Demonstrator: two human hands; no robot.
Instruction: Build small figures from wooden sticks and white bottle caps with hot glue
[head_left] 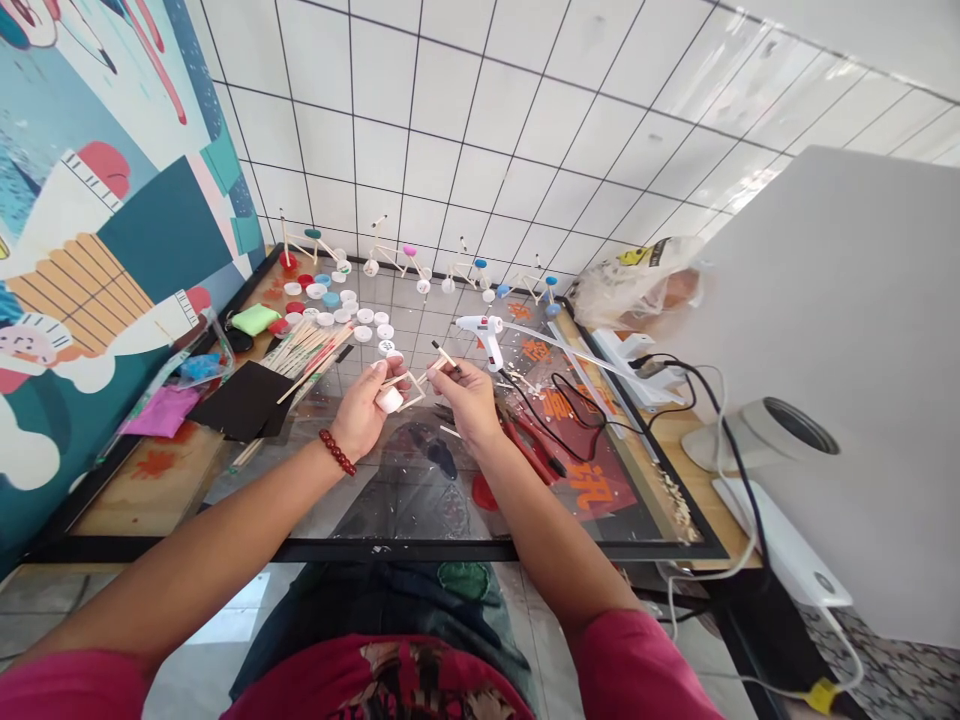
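Observation:
My left hand (369, 402) is closed around a small frame of thin wooden sticks (409, 384) with a white bottle cap (389, 399) on it, held above the glass-topped table (420, 500). A red bead bracelet sits on that wrist. My right hand (466, 392) pinches a short thin stick (443, 353) and holds its tip against the right end of the frame. A white glue gun (484, 331) stands just beyond my right hand.
Loose bottle caps (341, 305) and a bundle of sticks (311, 348) lie at the back left, beside black (244, 398), pink and green foam sheets. Several finished stick-and-cap bicycles (397, 258) line the tiled wall. Red pliers (529, 445), black cables and a power strip (634, 360) lie right.

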